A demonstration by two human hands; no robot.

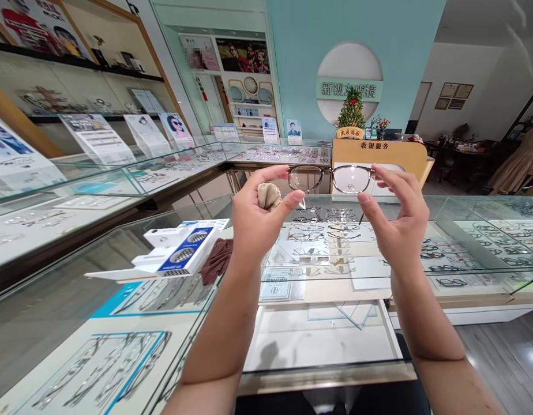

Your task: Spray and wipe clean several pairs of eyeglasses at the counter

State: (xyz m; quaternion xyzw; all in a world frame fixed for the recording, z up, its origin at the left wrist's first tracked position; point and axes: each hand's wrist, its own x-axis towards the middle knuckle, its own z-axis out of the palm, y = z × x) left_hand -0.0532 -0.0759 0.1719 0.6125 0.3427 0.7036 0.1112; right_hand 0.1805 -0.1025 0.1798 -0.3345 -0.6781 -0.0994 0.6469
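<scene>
A pair of dark-rimmed eyeglasses [351, 179] is held up in front of me, above the glass counter, lenses side by side and temples hanging down and away. My left hand [264, 213] pinches the left end of the frame between thumb and index finger. A crumpled beige cloth [269, 196] is tucked in the curled fingers of that same hand. My right hand [398, 216] grips the right end of the frame near the hinge, its thumb just below the rim and its fingers above and behind.
The glass display counter [244, 288] holds many eyeglasses under its top. On it at left lie a white and blue box [186, 251] and a dark brown cloth [217, 260]. A wooden cashier desk [379, 155] with a plant [352, 109] stands behind.
</scene>
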